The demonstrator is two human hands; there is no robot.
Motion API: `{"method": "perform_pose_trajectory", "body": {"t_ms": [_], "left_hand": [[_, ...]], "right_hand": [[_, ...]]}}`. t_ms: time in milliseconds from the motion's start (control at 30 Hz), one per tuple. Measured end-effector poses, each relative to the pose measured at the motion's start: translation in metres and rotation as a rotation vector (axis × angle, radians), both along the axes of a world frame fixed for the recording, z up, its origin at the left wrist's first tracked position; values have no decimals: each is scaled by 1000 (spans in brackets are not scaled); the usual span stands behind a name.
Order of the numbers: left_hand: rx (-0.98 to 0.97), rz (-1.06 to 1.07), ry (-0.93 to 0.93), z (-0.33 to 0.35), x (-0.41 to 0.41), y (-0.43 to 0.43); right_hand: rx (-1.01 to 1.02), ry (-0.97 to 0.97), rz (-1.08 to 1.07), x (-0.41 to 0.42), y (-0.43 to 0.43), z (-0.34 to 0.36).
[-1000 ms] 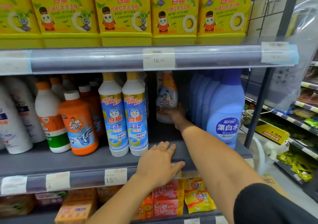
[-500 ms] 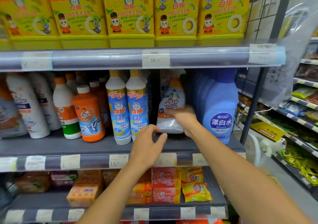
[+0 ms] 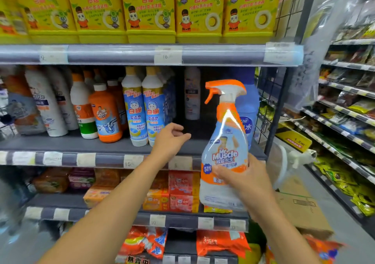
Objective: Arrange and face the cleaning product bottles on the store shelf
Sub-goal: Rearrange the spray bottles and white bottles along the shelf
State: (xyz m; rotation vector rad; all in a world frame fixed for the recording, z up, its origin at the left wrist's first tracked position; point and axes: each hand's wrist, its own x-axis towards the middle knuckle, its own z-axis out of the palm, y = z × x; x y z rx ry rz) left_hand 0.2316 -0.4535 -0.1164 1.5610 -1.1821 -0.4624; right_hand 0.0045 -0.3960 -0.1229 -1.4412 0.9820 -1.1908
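Right hand (image 3: 246,180): clamped on upright Mr Muscle spray bottle (image 3: 224,148), off the shelf (image 3: 113,145).
Left hand (image 3: 169,137): empty, fingers loosely curled.
Shelf: two blue-labelled bottles (image 3: 142,109), orange drain-cleaner bottle (image 3: 105,113).

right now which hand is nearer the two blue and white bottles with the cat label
Left. The left hand hovers empty just right of the two cat-label bottles, near their bases. The right hand is farther right and lower, holding the spray bottle.

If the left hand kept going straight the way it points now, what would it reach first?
Probably the white bottle far back in the dark gap; the left hand, loosely curled and empty, points into that gap with nothing nearer visible. Depth is uncertain.
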Motion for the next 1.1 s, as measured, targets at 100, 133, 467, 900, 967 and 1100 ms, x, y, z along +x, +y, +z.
{"method": "perform_pose_trajectory", "body": {"t_ms": [100, 133, 467, 900, 967, 1100], "left_hand": [[81, 16, -106, -1, -8, -16], [109, 22, -154, -1, -11, -21], [307, 89, -737, 23, -7, -85], [276, 42, -469, 8, 15, -189], [261, 78, -384, 11, 17, -201], [248, 88, -233, 17, 11, -224]], "right_hand": [[-23, 14, -11, -14, 14, -4], [-20, 17, -22, -17, 16, -4], [-12, 2, -9, -18, 30, -4], [-29, -9, -12, 9, -2, -4], [-32, -30, -4, 11, -9, -6], [-46, -53, 8, 15, -19, -9]]}}
